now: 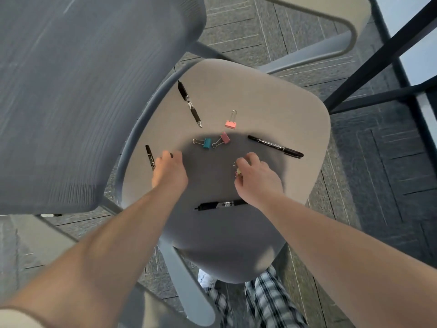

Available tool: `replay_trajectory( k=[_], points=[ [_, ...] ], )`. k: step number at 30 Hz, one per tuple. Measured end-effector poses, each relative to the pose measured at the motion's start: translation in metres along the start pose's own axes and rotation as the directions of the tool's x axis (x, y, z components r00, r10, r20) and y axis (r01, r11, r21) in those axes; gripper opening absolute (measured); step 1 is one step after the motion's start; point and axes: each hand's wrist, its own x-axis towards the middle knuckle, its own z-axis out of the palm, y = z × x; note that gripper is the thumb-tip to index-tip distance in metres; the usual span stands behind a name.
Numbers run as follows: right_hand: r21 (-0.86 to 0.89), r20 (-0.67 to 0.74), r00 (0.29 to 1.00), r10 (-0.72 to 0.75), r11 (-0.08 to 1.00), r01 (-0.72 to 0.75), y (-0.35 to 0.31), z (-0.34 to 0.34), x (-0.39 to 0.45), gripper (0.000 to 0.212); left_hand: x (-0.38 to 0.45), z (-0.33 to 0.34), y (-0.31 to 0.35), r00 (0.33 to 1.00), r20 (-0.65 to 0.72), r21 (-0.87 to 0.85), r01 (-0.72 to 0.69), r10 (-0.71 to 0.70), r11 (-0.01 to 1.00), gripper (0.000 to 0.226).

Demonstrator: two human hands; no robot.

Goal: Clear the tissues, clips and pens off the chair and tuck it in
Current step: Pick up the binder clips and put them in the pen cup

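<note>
Chair [272, 110], grey seat, mesh backrest at upper left, seen from above; not yet tucked in, standing clear of the dark table frame [369, 74] at upper right.

Contents remaining on seat:
- Gel pen [189, 104], black, far left of seat, tip toward centre.
- Marker [275, 146], black, right side, lying free.
- Second gel pen [221, 205], near front edge, one end hidden under the right wrist.
- Short marker [150, 157], left edge, just beside the left hand.
- Pink clip [231, 121], upright-handled, near centre.
- Second pink clip [222, 139] and teal clip [204, 143], side by side, close together.
- Tissues: none visible on the seat.

Progress, judged: tissues appear cleared; four pens and at least four clips remain; tucking in still to come.

Left hand [169, 169]: palm down, fingers curled together around a small dark object at the fingertips; what it is cannot be told.

Right hand [256, 178]: palm down over seat centre, fingers pinched on a pale yellow clip [237, 171], its wire handle showing beside the knuckles.
</note>
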Motion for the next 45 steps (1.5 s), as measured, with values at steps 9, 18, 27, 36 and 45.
replay_trajectory(
  k=[9, 18, 27, 36, 45],
  points=[
    [-0.051, 0.029, 0.999, -0.026, 0.998, 0.028, -0.012, 0.02, 0.008, 0.03, 0.014, -0.005, 0.014, 0.984, -0.105, -0.032, -0.15, 0.146, 0.988, 0.026],
    [0.072, -0.003, 0.998, -0.06, 0.996, 0.06, -0.025, 0.025, 0.013, 0.043, 0.023, 0.002, 0.034, 0.959, -0.202, -0.235, -0.244, 0.198, 0.941, 0.043],
    [0.033, -0.031, 0.999, -0.045, 0.998, 0.046, -0.025, 0.029, 0.019, 0.026, 0.034, 0.016, 0.045, 0.974, -0.113, -0.192, -0.214, 0.196, 0.958, 0.032],
    [0.188, -0.063, 0.998, 0.008, 0.982, 0.004, -0.012, 0.015, 0.031, 0.013, 0.027, 0.007, 0.049, 0.976, -0.117, -0.377, -0.212, 0.181, 0.902, 0.032],
    [0.369, -0.247, 0.957, 0.154, 0.928, -0.055, 0.004, -0.022, 0.074, 0.024, 0.031, 0.007, 0.067, 0.964, -0.152, -0.437, -0.264, 0.219, 0.86, 0.055]
  ],
)
